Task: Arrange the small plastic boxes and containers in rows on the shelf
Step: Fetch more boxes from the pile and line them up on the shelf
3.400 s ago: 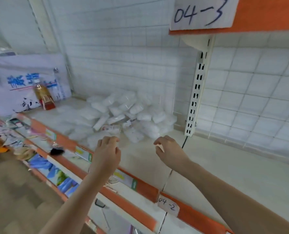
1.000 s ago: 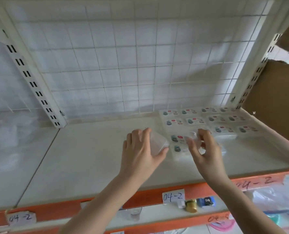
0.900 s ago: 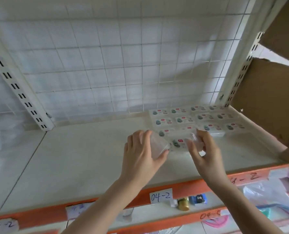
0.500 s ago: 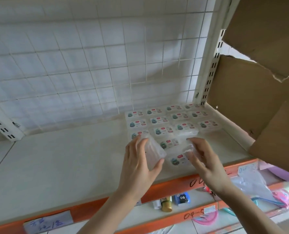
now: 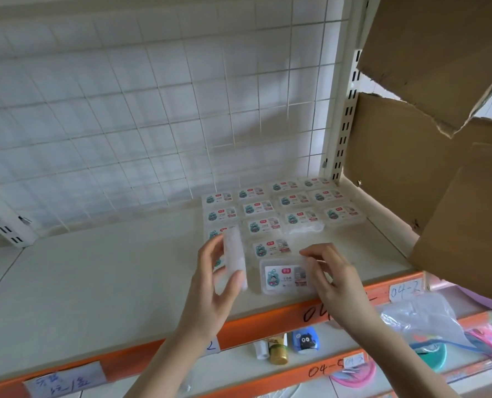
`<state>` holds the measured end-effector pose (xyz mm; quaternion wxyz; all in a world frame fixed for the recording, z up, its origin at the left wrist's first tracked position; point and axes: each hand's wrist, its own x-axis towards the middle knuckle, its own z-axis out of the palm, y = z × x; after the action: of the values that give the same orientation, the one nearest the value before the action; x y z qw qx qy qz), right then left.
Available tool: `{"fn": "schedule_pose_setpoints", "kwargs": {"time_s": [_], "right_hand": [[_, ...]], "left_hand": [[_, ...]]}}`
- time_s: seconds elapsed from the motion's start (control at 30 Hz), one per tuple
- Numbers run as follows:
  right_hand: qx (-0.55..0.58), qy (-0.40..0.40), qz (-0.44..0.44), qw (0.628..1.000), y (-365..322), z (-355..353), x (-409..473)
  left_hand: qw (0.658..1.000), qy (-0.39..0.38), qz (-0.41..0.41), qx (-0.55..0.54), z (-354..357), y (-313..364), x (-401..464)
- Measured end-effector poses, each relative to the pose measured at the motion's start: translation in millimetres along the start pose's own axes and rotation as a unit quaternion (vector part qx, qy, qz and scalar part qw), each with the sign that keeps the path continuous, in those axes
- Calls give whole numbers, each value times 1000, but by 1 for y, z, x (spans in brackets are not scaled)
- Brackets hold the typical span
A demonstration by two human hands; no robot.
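Several small clear plastic boxes with blue cartoon labels [image 5: 270, 209] lie flat in rows at the back right of the cream shelf [image 5: 95, 280]. My left hand [image 5: 214, 285] grips one clear box [image 5: 234, 258] on edge, upright, above the shelf. My right hand [image 5: 332, 278] rests its fingers on another labelled box [image 5: 283, 275], which lies flat near the shelf's front edge, in front of a single box [image 5: 272, 248].
A white wire grid [image 5: 153, 110] backs the shelf. Torn cardboard panels [image 5: 428, 139] close off the right side. An orange front rail [image 5: 267, 320] carries handwritten tags. On the lower shelf stand small bottles [image 5: 278, 353], a blue case [image 5: 306, 340] and plastic-bagged items [image 5: 428, 328].
The view has swung right from a loose pile of boxes to the arranged rows. My right hand has brought its box down flat near the front edge. My left hand has turned its box upright.
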<state>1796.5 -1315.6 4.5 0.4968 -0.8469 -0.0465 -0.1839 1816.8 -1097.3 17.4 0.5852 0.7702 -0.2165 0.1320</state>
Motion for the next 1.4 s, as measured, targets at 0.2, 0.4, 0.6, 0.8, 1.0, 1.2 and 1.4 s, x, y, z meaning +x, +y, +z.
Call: {"fn": "schedule_pose_setpoints", "kwargs": {"time_s": [0.2,0.4,0.6,0.8,1.0,1.2,1.4], "right_hand": [[11,65,-43,997,-12,0,-3],[17,-55,-67,996,-41,3,-8],[150,-113,81,979,-66,7,-3],[219,-147,145,954,-65,0,1],[1,-41,51,998,-46,-19,12],[-53,-58,0,997,-28,-31,17],[-72,-79,-24,994,-21,-32,7]], "left_hand": [[938,39,-142,-314,11,24,1],[888,12,-206,-411,21,39,4],[944,-11,-112,-310,32,29,1],[992,-52,-26,-110,42,33,2],[995,-77,1,61,36,19,-2],[990,-74,6,123,36,17,1],[994,-68,1,89,51,25,13]]}}
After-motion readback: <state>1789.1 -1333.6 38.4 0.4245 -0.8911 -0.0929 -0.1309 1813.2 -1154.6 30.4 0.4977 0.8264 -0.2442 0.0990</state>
